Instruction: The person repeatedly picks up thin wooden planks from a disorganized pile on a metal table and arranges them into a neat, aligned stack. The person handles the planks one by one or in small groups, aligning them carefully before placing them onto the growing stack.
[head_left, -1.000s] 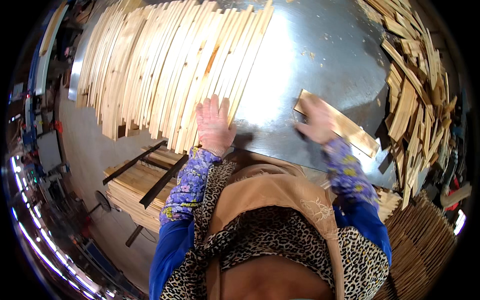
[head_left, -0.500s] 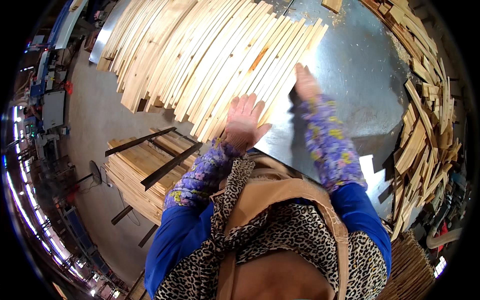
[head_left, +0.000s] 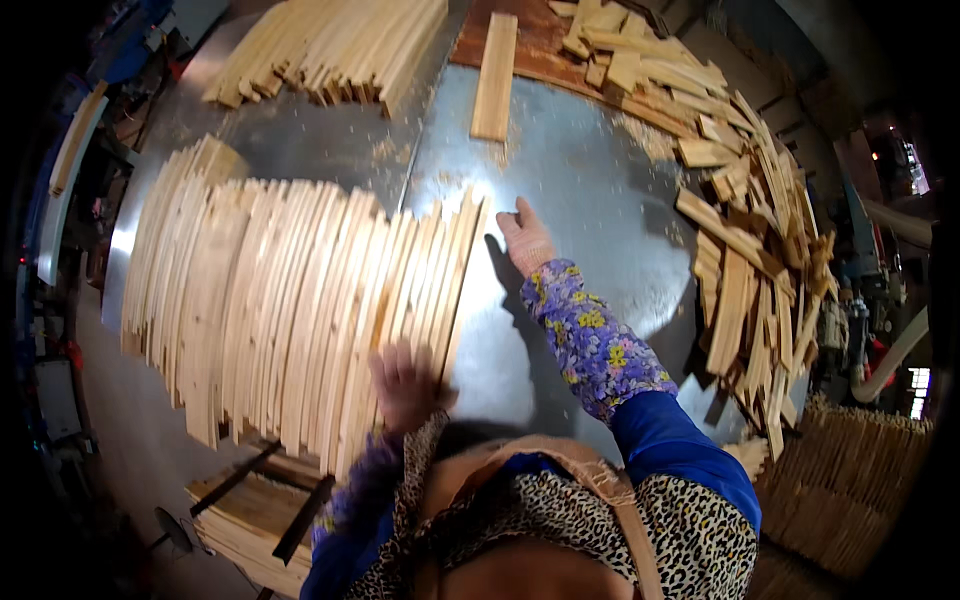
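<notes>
A row of pale wooden strips [head_left: 270, 300] lies side by side on a metal tabletop [head_left: 600, 200]. My left hand [head_left: 408, 385] rests on the near ends of the strips toward the row's right side, its fingers spread and partly blurred. Just right of the row's far right corner is my right hand [head_left: 525, 238], thumb and fingers apart, with nothing in it. A narrow gap of tabletop shows between it and the outermost strip. Both forearms wear purple flowered sleeves.
Another group of strips [head_left: 340, 50] lies at the far left of the table. One short board [head_left: 494, 80] sits at the far middle. Offcuts [head_left: 745, 270] are heaped along the right edge. Lower left, boards [head_left: 250, 515] are stacked beneath dark bars [head_left: 303, 520].
My view has turned and shifted, showing more of the table's far side. The left hand still lies on the strips; the right hand stays beside the row's right edge, its thumb now apart.
</notes>
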